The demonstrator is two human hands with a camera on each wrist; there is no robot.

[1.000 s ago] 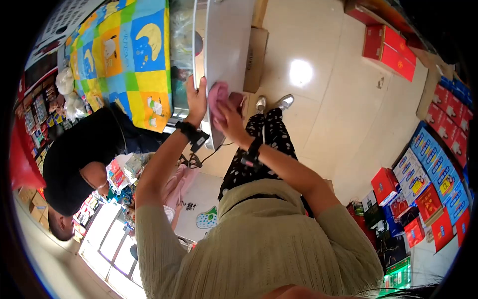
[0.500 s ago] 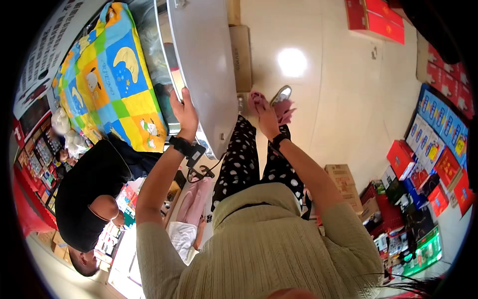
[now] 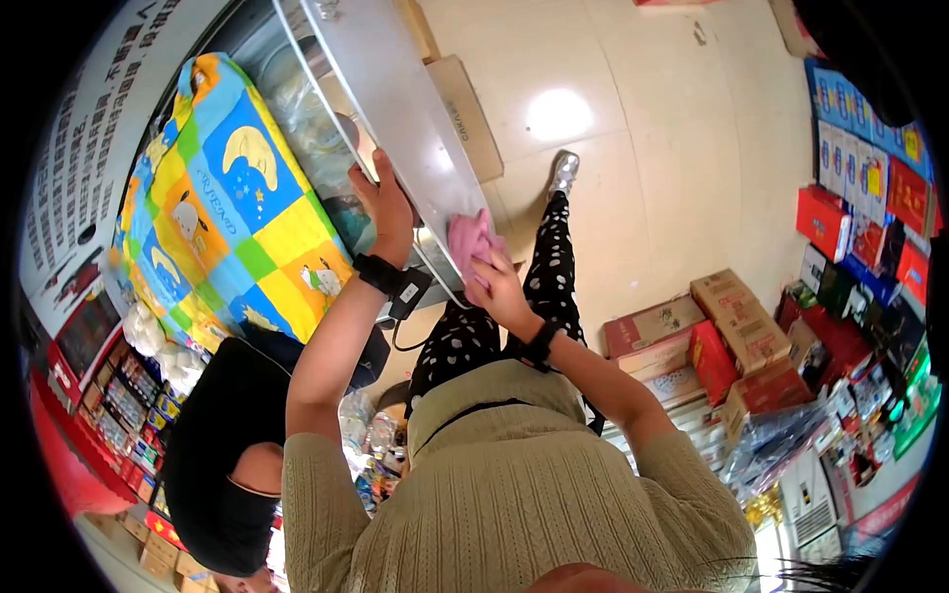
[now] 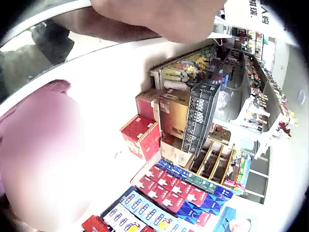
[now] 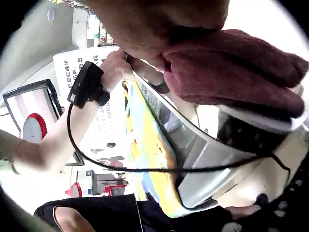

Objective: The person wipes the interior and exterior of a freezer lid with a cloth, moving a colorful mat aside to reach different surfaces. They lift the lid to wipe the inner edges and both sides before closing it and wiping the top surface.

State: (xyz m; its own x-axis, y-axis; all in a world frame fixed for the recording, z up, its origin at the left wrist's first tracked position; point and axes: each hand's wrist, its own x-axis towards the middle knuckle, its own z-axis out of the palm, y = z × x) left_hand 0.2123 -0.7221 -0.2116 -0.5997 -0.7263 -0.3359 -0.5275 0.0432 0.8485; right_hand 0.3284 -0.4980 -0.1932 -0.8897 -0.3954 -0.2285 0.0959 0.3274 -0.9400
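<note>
A long grey-white cabinet, with a glass-topped interior of plastic bags, runs away from me on the left in the head view. My left hand grips its upper edge, with some fingers hidden behind the rail. In the right wrist view that hand is seen from the side at the same edge. My right hand holds a bunched pink cloth against the cabinet's near outer side. Close up, the cloth hangs in thick folds from the fingers.
A yellow-and-blue patterned cover lies over part of the cabinet. A person in black bends at the left. Cardboard boxes and red packages stand on the right. A black cable hangs across the right wrist view.
My right hand swung the cloth right, off the cabinet and over the floor, then brought it back to the cabinet's side. My left hand has stayed at the edge. The head view has turned.
</note>
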